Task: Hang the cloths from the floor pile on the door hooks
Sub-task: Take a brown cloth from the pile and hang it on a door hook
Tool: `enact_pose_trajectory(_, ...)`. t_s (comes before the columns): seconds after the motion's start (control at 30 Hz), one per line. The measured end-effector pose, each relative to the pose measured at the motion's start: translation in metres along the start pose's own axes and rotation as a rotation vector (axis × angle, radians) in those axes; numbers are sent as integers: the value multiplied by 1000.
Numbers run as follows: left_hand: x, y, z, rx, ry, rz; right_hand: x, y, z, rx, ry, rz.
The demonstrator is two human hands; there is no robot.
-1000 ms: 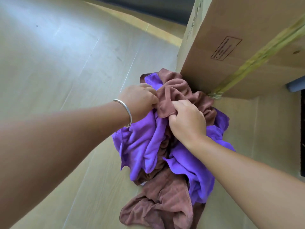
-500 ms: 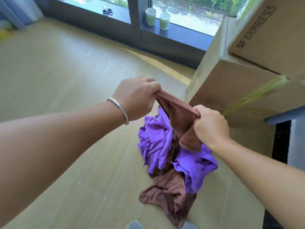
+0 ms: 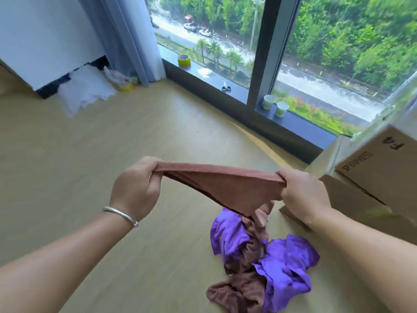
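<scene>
The wooden floor [image 3: 79, 177] filled most of the view, smooth and pale. The big window [image 3: 316, 53] ran off the top edge, and no door hooks were anywhere in sight. At the right, stacked cardboard boxes [image 3: 372, 177] were cut off by the frame; their printed lettering was only partly readable. A grey curtain [image 3: 126, 37] hung in the corner, with crumpled white plastic [image 3: 85, 91] below it, its shape hard to make out.

The floor pile [image 3: 266, 263] lay just beside the boxes: soft, rumpled purple and brown cloths tangled together, their number impossible to count. Above it the brown cloth [image 3: 225, 188], a napped towel-like fabric, was stretched taut between both fists, its lower corner hanging down towards the pile. The left hand [image 3: 135, 188] clenched 1 end in its grip; the right hand [image 3: 304, 190] clenched the other. A silver bangle [image 3: 121, 215] circled the left wrist.

Half a second earlier the hands were closer together and lower, with the cloth bunched between them.

2 pale cups [image 3: 275, 106], a yellow tape roll [image 3: 184, 60] and small scissors [image 3: 226, 88] sat on the sill.
</scene>
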State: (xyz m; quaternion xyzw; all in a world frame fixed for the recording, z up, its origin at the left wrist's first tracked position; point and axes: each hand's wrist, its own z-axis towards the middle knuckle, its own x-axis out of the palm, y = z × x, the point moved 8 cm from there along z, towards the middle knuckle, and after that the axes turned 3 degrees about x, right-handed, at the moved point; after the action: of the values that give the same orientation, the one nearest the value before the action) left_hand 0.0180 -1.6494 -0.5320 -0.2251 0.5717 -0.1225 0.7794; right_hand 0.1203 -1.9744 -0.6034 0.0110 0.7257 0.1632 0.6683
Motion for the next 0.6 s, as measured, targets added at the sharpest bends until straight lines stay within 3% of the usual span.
enact_pose_trajectory(0.3,-127,162,-124,-463,-101,55,4,213,-13,-441,108,-113)
enact_pose_trajectory(0.6,-229,295,-214,-672,-161,130,63,413,-28,-657,335,-100)
